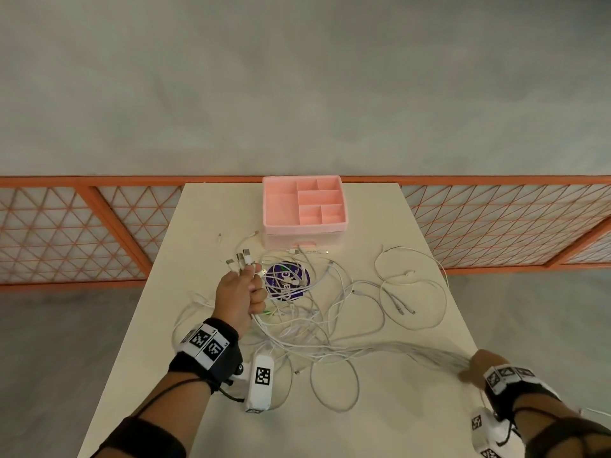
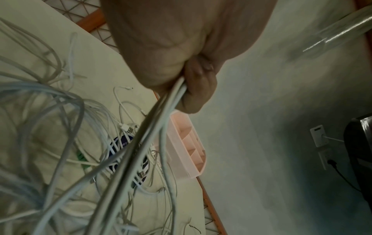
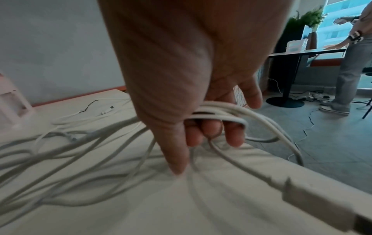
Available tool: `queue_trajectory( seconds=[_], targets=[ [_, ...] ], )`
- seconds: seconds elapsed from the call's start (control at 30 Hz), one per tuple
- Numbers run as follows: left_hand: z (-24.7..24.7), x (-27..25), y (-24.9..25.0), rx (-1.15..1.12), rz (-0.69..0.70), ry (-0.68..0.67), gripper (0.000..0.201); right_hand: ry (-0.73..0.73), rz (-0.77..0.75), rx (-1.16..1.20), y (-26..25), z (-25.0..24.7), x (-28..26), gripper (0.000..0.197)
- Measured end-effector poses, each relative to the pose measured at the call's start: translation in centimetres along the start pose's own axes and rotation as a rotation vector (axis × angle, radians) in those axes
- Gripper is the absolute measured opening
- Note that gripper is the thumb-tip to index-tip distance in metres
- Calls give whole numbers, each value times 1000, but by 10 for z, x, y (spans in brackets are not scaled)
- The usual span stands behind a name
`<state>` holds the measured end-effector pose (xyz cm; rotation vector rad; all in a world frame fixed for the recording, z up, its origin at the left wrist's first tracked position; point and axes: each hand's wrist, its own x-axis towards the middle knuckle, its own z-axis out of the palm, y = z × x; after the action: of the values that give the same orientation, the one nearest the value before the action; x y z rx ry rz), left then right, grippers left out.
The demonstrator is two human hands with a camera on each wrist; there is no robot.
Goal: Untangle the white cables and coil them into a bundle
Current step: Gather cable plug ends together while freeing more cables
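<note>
From the head view, I see my left hand raised over the table, fist closed around several white cables; their plugs stick up out of the top of the fist. Those cables run down and across to my right hand near the table's right edge, where they blur together, so I cannot tell from here how that hand holds them. More cables lie in loose loops across the middle of the table, some over a dark blue disc. Behind the tangle, at the far edge, stands a pink organiser with open compartments.

On the left wrist view, my left hand has its fingers curled tight around a sheaf of cables that leaves the fist and slants down toward the heap on the table. The disc shows under crossing strands, with the organiser just beside it.

On the right wrist view, my right hand has its fingers hooked through a few loops of cable, thumb pointing down toward the table. Blurred strands fan out leftward over the tabletop. One plug lies close to the lens. Another person stands at a second table in the background.
</note>
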<state>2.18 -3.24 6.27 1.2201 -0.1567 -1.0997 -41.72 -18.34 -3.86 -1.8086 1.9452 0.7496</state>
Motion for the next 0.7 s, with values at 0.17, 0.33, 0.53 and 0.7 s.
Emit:
queue_trajectory(
  seconds=[0.17,0.33,0.53,0.7],
  targets=[
    [1,0,0,38,-6,-9,21,230,68,172,7,-47,17,36],
    [0,0,-5,27,-18,2,21,379,179,118,15,-78,19,31],
    [14,-6,-11,-21,-58,-45,19,33,-60,-77,-35,-55,3,59],
    [38,-15,-15,-137,-91,-134,13,61,-677,511,-136,-63,-67,61]
  ],
)
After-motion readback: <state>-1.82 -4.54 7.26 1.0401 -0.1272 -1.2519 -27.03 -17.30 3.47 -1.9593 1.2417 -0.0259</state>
